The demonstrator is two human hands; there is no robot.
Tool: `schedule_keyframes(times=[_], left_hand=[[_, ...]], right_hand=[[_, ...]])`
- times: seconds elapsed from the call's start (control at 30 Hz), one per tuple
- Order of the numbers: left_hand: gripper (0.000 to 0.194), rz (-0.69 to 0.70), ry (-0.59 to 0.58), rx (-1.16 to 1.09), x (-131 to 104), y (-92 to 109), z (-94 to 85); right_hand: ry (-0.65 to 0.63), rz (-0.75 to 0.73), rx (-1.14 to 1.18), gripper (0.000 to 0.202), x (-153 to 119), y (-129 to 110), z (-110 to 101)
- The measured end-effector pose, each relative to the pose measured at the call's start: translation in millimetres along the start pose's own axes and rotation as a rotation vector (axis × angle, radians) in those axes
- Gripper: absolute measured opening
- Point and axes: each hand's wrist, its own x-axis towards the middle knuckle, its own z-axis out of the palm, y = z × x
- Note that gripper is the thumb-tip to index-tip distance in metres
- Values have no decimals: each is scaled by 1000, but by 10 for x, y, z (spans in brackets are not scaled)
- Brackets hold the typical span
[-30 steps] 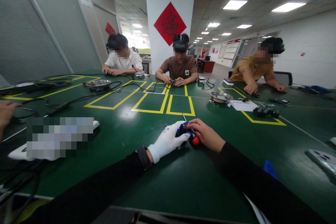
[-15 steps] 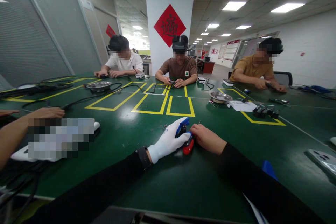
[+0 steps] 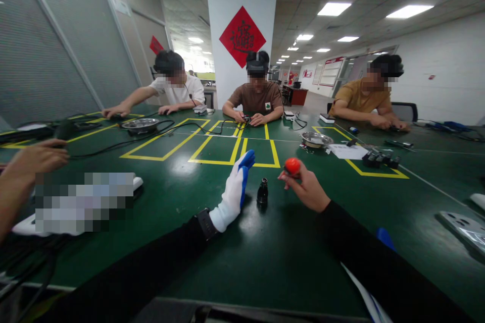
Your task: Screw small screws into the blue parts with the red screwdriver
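Observation:
My left hand (image 3: 233, 186), in a white glove with a blue palm, is open with its fingers stretched out and holds nothing. Just to its right, a small black tapered part (image 3: 262, 194) with a narrow metal-looking top stands upright on the green table (image 3: 242, 257). My bare right hand (image 3: 306, 186) is closed round a screwdriver (image 3: 292, 165), whose rounded red handle end points up. The hand hides most of its length. Both hands are apart from the black part.
Across the table sit three people with head-worn devices. Metal bowls (image 3: 317, 139) stand farther back, near white paper (image 3: 347, 151) and several black parts (image 3: 379, 160). A co-worker's hand (image 3: 38, 161) and cables are at left. A phone (image 3: 463, 234) lies at right.
My left hand has let go of the black part and opened beside it. My right hand has lifted the red-handled screwdriver up and away. At far left, the co-worker's hand has risen.

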Motion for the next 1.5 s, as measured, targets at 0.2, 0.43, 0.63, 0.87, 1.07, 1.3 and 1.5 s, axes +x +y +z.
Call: schedule_keyframes(times=[0.2,0.43,0.63,0.87,1.07,1.3,1.5], left_hand=[[68,26,-306,174,-90,123,-6],[78,-66,-411,404,-165,101,43],[70,-121,-392,415,-153,17,53],[60,-141,-377,500,-148,-5,28],[55,-136,-390,502,-146,36,27],[51,-163,-405,502,-146,72,34],[49,-131,-413,512,-147,48,23]], right_hand=[[526,-22,464,16,-90,-183,191],[401,-125,512,18,-251,-384,405],[309,-147,505,16,-263,-348,443],[190,-113,424,19,-267,-300,418],[199,-139,448,19,-274,-292,421],[195,-143,453,19,-273,-281,420],[171,-126,444,19,-274,-285,407]])
